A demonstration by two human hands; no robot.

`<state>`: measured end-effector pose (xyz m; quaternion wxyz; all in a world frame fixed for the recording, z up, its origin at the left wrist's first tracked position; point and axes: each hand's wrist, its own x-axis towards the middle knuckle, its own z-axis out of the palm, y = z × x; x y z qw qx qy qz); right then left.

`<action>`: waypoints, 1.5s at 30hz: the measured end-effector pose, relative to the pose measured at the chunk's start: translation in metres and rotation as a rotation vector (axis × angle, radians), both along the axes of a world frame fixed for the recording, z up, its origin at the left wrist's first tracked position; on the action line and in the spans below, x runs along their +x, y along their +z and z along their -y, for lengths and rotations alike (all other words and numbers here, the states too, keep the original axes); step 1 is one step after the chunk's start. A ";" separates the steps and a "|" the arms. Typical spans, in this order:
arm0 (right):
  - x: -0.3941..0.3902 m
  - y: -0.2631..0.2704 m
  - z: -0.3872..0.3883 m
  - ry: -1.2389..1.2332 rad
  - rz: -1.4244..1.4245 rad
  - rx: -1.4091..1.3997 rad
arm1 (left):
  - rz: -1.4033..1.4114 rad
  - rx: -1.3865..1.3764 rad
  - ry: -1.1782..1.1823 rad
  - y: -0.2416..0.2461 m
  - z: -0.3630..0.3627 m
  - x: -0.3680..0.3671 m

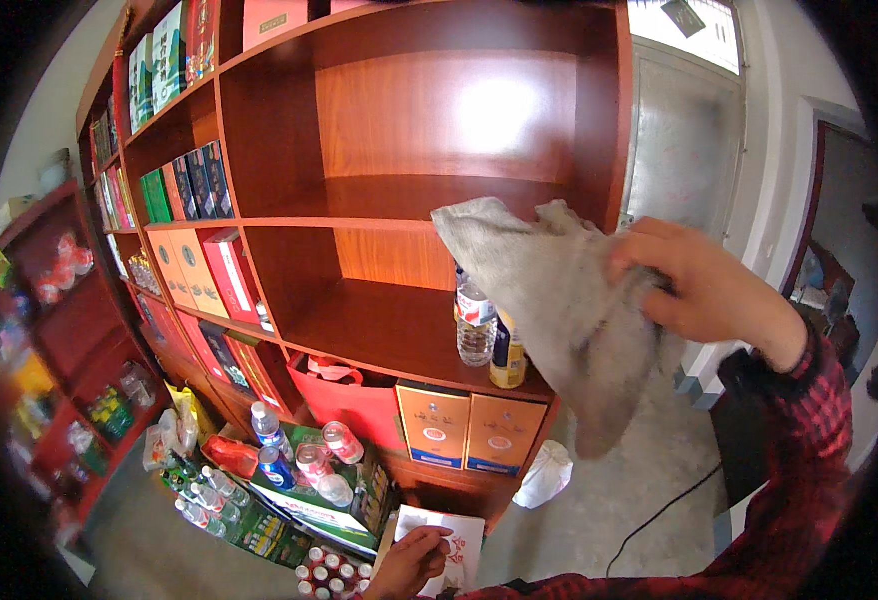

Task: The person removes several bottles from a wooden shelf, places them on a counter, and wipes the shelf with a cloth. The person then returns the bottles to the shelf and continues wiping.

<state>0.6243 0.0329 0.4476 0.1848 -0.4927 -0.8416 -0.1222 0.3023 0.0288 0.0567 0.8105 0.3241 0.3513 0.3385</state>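
Observation:
My right hand (pixel 698 285), in a red and black plaid sleeve, grips a limp grey cloth (pixel 544 270). The cloth hangs before the right end of a reddish-brown wooden shelf (pixel 364 319). Partly behind it on that shelf stand a clear plastic bottle (pixel 476 330) and a dark blue and yellow can (pixel 510 356); the cloth hides what else is there. My left hand (pixel 412 559) is low in the view, fingers curled in, with nothing visible in them. It is over a white box (pixel 470 536) with red writing; whether it touches the box cannot be told.
Cans and bottles stand on a green carton (pixel 364 495) below the shelves. Plastic bottles (pixel 217 502) and a pack of cans (pixel 330 574) are beside it. A red gift bag (pixel 349 401) and orange boxes (pixel 469 427) fill the lower shelf. A black cable (pixel 660 517) crosses the floor.

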 end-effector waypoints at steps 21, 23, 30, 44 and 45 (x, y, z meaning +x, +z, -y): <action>0.164 -0.142 0.093 -0.320 -1.302 -0.440 | 0.066 -0.029 -0.093 0.028 0.077 0.070; 0.168 -0.153 0.082 -0.286 -1.475 -0.476 | 0.030 -0.069 -0.068 0.029 0.080 0.071; 0.162 -0.168 0.068 -0.061 -1.672 -0.615 | 0.021 -0.019 -0.020 0.036 0.098 0.068; 0.053 -0.190 0.074 0.194 -0.355 -0.916 | -0.179 0.269 -0.209 0.067 0.096 0.082; 0.041 -0.192 0.072 0.232 -0.331 -0.982 | -0.191 0.320 -0.232 0.071 0.097 0.086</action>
